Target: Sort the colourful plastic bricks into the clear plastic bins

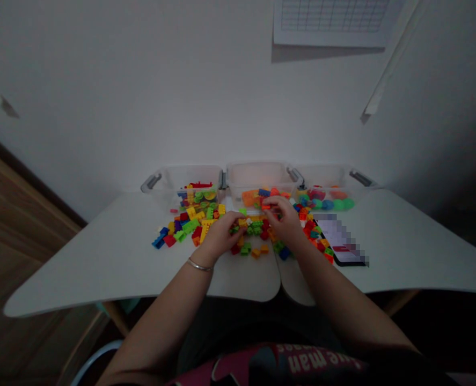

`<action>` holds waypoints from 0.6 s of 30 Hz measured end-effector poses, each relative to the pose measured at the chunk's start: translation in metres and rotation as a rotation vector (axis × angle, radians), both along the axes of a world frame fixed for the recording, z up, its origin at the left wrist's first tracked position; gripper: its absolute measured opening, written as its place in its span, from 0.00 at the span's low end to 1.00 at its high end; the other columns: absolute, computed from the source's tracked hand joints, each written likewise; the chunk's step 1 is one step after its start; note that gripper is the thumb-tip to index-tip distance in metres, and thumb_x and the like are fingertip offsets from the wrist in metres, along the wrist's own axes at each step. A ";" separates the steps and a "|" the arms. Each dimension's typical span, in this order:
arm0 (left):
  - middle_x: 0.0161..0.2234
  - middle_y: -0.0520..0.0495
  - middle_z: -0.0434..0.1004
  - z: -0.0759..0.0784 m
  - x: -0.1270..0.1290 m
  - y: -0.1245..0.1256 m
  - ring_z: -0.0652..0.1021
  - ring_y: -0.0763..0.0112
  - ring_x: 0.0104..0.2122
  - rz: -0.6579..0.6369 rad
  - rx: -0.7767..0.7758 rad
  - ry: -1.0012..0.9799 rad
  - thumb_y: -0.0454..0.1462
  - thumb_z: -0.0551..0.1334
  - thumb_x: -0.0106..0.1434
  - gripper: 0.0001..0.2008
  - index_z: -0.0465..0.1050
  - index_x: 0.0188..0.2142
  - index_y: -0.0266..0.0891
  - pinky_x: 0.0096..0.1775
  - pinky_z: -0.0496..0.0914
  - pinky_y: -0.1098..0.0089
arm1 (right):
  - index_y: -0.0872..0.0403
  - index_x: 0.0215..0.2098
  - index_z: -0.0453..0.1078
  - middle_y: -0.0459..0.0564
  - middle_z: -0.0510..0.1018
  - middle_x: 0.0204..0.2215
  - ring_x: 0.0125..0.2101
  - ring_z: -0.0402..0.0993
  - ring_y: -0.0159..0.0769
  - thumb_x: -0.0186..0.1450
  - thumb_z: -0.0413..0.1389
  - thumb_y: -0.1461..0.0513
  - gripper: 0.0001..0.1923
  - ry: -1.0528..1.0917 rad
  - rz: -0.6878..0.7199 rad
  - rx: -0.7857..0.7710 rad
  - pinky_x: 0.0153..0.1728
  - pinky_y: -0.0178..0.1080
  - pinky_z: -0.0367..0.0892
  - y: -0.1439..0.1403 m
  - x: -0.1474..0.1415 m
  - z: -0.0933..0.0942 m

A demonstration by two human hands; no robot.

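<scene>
bricks (250,231) in many colours lie scattered mid-table, just in front of three clear plastic bins (257,179). both forearms reach forward from the body, wrists low, converging over the pile. the left hand (221,231), a bangle at its wrist, lies palm down with fingers curled on the bricks; the right hand (283,217) pinches a small red brick (266,206). whether the left grips anything i cannot tell. a phone (342,244) lies to the right

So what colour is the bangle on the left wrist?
Silver: a thin metal bangle on the left wrist, seen in the head view.
</scene>
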State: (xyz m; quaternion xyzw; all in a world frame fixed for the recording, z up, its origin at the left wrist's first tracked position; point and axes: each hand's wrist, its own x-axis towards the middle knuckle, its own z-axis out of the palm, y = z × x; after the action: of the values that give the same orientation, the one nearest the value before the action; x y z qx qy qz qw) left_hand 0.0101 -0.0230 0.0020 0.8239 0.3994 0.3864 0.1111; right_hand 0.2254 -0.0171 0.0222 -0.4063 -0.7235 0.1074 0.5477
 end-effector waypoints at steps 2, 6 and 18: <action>0.44 0.45 0.76 0.000 -0.001 -0.001 0.77 0.64 0.44 0.010 0.002 0.007 0.37 0.61 0.63 0.13 0.70 0.48 0.41 0.47 0.73 0.63 | 0.51 0.44 0.73 0.53 0.76 0.41 0.38 0.73 0.40 0.65 0.54 0.60 0.11 -0.003 -0.127 0.052 0.40 0.44 0.73 0.006 0.008 0.014; 0.44 0.44 0.76 -0.002 -0.004 0.001 0.77 0.64 0.44 -0.026 0.055 -0.002 0.36 0.60 0.65 0.13 0.70 0.49 0.40 0.46 0.73 0.63 | 0.50 0.43 0.76 0.54 0.72 0.43 0.44 0.71 0.41 0.66 0.52 0.62 0.12 -0.011 -0.275 0.154 0.47 0.46 0.71 0.029 0.024 0.035; 0.45 0.42 0.75 -0.003 -0.007 0.000 0.76 0.64 0.46 -0.072 0.097 0.031 0.35 0.58 0.66 0.13 0.72 0.49 0.42 0.47 0.73 0.62 | 0.53 0.37 0.79 0.56 0.81 0.38 0.46 0.73 0.49 0.71 0.46 0.56 0.19 -0.481 -0.332 -0.026 0.62 0.64 0.46 0.066 0.032 0.032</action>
State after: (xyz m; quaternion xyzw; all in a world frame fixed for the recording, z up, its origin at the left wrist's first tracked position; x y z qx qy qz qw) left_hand 0.0027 -0.0228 -0.0005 0.8480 0.3518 0.3884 0.0786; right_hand 0.2570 0.0493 0.0542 -0.5398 -0.7548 -0.0739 0.3652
